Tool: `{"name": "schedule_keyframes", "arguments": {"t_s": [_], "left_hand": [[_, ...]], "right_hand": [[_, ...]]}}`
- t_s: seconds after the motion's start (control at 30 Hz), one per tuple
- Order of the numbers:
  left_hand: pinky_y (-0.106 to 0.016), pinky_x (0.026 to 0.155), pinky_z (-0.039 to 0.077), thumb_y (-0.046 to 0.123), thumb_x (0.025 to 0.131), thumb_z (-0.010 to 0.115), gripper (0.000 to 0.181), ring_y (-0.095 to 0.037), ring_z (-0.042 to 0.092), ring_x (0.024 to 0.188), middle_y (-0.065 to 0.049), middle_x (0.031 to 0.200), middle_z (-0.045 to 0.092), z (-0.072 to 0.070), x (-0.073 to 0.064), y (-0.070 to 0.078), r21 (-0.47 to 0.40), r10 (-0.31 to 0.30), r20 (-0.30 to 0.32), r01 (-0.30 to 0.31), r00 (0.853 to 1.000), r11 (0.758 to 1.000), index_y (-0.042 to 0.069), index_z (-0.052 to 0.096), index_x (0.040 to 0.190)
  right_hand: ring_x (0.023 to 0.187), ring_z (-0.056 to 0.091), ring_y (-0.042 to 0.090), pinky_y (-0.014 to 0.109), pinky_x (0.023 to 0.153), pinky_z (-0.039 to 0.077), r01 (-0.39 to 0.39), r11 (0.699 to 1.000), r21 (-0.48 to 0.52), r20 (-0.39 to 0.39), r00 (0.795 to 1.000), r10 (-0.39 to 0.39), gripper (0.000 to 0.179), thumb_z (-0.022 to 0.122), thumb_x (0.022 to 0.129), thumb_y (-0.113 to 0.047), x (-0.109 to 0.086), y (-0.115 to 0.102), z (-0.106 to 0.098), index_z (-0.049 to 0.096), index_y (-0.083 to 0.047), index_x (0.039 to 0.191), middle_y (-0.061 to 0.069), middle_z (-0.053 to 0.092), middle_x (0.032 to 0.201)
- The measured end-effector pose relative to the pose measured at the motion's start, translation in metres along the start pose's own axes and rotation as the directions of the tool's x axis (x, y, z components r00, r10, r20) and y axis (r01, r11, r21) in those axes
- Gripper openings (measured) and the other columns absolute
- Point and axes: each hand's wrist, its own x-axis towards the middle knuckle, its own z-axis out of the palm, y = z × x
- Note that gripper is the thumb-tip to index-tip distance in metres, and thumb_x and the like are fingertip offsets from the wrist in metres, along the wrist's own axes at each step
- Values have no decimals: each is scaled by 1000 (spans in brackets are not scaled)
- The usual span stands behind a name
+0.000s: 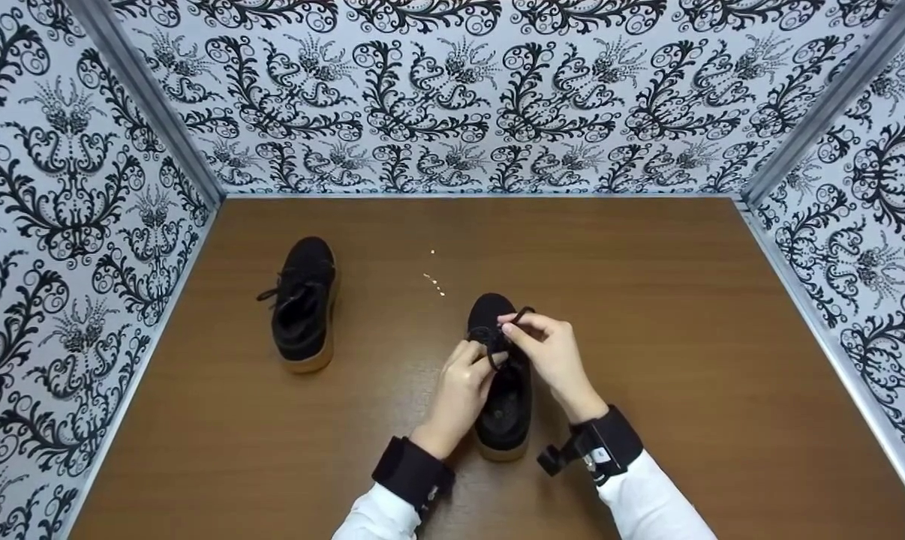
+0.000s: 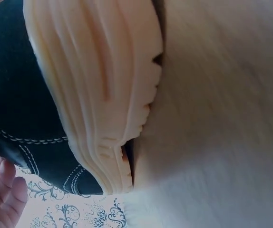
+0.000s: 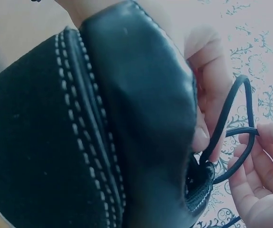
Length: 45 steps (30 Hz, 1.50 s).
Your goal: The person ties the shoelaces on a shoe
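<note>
A black shoe (image 1: 503, 420) with a tan sole stands on the table, its toe pointing away from me. My left hand (image 1: 464, 386) lies over its lacing from the left, fingers curled at the base of a loop of the shoelace (image 3: 247, 95). From the other side, my right hand (image 1: 554, 356) pinches the dark lace between thumb and fingertips, above the tongue. In the left wrist view, the ridged sole (image 2: 98, 85) and stitched upper fill much of the picture. The shoe's side covers part of my left hand in the right wrist view.
A matching black shoe (image 1: 302, 315) stands to the left, its lace ends lying out to its left side. Small pale specks (image 1: 435, 283) dot the brown table (image 1: 647, 285) beyond the worked shoe. Patterned wall panels (image 1: 452, 90) enclose the back and both sides.
</note>
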Motion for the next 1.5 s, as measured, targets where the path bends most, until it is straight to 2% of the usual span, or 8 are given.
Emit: {"name": "schedule_keyframes", "arguments": {"t_s": [0.17, 0.33, 0.53, 0.83, 1.0, 1.1, 1.33, 1.5], "left_hand": [[-20, 68, 47, 6, 85, 68, 9, -12, 54, 76, 1, 80, 57, 0, -2, -8, -26, 51, -75, -53, 996, 998, 8, 73, 92], [-22, 74, 49, -3, 83, 67, 7, -15, 57, 81, -2, 85, 61, 0, 0, -20, -65, 9, -91, -15, 996, 998, 3, 67, 85], [-29, 87, 47, -3, 84, 65, 17, -18, 56, 97, -4, 101, 61, 3, 12, -32, -196, -34, 70, 48, 997, 979, 4, 69, 98], [-30, 104, 39, -10, 85, 58, 27, -22, 52, 120, -9, 126, 60, 12, 20, -45, -390, 33, 258, 73, 966, 918, 4, 71, 104], [-29, 104, 39, -7, 87, 58, 26, -21, 53, 120, -9, 124, 62, 10, 21, -48, -396, 35, 314, 98, 949, 913, 6, 72, 104], [-29, 102, 41, -4, 88, 60, 23, -21, 55, 118, -9, 120, 64, 9, 21, -49, -392, 30, 313, 100, 949, 914, 7, 73, 103], [-27, 96, 46, -2, 85, 64, 12, -21, 60, 109, -9, 113, 66, 6, 19, -49, -331, 14, 253, 73, 967, 941, 3, 72, 93], [-29, 98, 45, -1, 85, 65, 8, -22, 58, 111, -9, 113, 65, 3, 18, -48, -317, 0, 209, 68, 978, 946, 1, 70, 90]], "right_hand": [[86, 67, 25, 23, 73, 53, -4, 1000, 18, 8, 1000, 4, 14, 66, 86, -3, 0, 1, -1, 70, 8, 93, 27, 66, 102], [83, 67, 18, 23, 74, 53, 5, 1000, 24, 9, 1000, -5, 14, 66, 86, -2, 1, 2, -1, 70, 8, 95, 27, 67, 100], [80, 65, 15, 21, 72, 52, -1, 1000, 13, 17, 1000, 1, 15, 66, 86, -4, 1, 2, -3, 71, 5, 97, 21, 69, 96], [80, 65, 16, 22, 69, 51, -2, 1000, 6, 18, 1000, 2, 15, 66, 86, -4, 2, 3, -4, 71, 7, 96, 20, 70, 95], [83, 65, 16, 22, 70, 51, -15, 1000, 14, 23, 1000, 15, 15, 66, 86, -4, 1, 2, -4, 71, 5, 98, 16, 70, 95], [85, 65, 17, 23, 72, 52, -30, 999, 20, 26, 999, 29, 16, 66, 86, -5, 1, 3, -5, 71, 4, 99, 14, 70, 94], [85, 66, 24, 25, 73, 52, -44, 999, 18, 25, 999, 44, 19, 66, 87, -5, 1, 3, -5, 69, 7, 101, 14, 70, 95], [86, 66, 26, 25, 73, 52, -45, 999, 11, 17, 999, 45, 16, 66, 87, -6, 0, 2, -4, 70, 5, 99, 17, 70, 95]]}}
